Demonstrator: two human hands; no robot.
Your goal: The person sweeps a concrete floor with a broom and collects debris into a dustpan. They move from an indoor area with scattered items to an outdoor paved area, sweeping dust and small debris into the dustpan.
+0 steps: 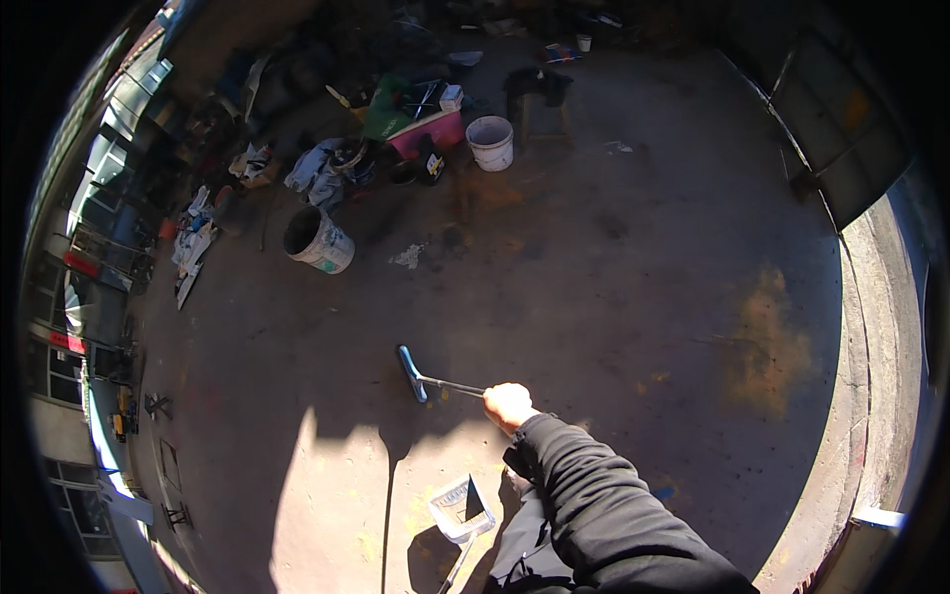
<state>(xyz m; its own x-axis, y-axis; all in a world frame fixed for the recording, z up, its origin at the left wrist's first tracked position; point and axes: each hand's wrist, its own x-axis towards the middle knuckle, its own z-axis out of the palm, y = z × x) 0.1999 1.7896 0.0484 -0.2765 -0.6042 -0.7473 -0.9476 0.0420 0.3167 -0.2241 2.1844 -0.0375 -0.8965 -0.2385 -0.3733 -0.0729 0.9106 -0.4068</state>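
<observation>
My right hand point(509, 404), at the end of a dark sleeve, is closed around the thin handle of a broom point(412, 374). The broom has a long, narrow, light-blue head that lies on the shaded floor to the left of the hand. Lower down, a pale long-handled dustpan point(461, 503) stands in the sunlit patch, its handle running out at the lower edge. My left hand does not show, so what holds the dustpan's handle, if anything, is hidden.
A tilted, stained bucket point(332, 247) and an upright white bucket point(491, 145) stand farther off. Behind them are a pink tub point(427, 135), a stool point(544, 117) and heaped clutter. White scraps point(408, 256) lie on the floor. A dark metal door point(841, 129) stands at far right.
</observation>
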